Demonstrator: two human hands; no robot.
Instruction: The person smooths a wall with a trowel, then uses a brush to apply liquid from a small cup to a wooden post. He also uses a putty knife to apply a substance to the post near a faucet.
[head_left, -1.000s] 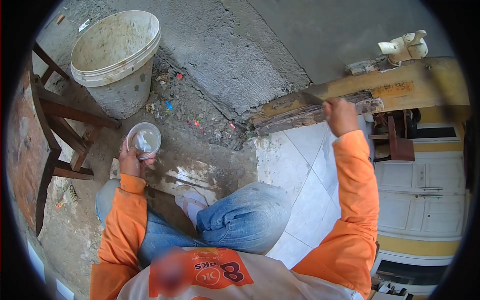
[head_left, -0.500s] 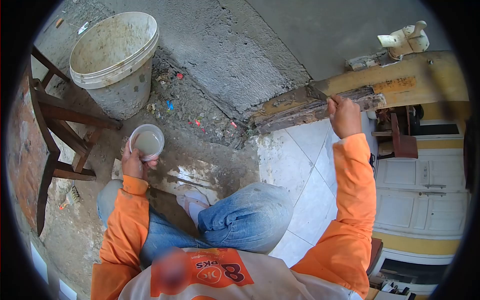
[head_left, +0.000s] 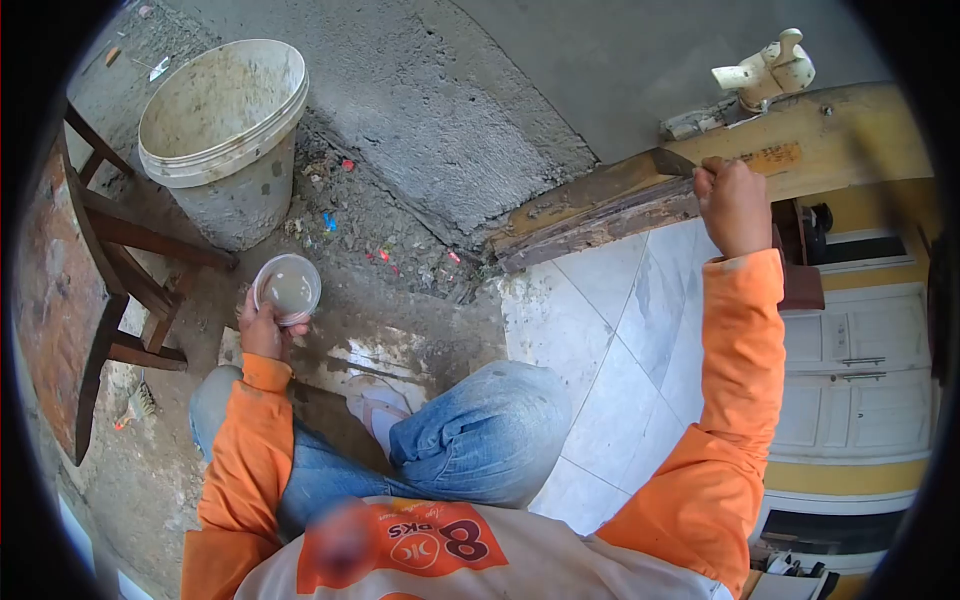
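My left hand (head_left: 264, 328) is closed round a small clear plastic tub (head_left: 288, 286) with cloudy greyish liquid in it, held over the dirty floor. On the other side, my right hand (head_left: 736, 205) grips the handle of a putty knife (head_left: 672, 161). Its dark, widening blade points left and lies along the face of a yellowish wooden beam (head_left: 600, 187). Rough, worn wood (head_left: 620, 227) runs along the beam's lower edge. My fingers hide most of the handle.
A mortar-stained white bucket (head_left: 225, 195) stands beside a rough grey wall (head_left: 430, 110). Left of me is a wooden chair (head_left: 75, 290). White tiles (head_left: 590, 330) meet the dirty floor. A cream fitting (head_left: 765, 76) sits above the beam; rubble and litter line the wall's foot.
My right hand has moved right along the beam with the putty knife, and the blade has turned flatter to it. The left hand keeps hold of the tub; the view has shifted slightly.
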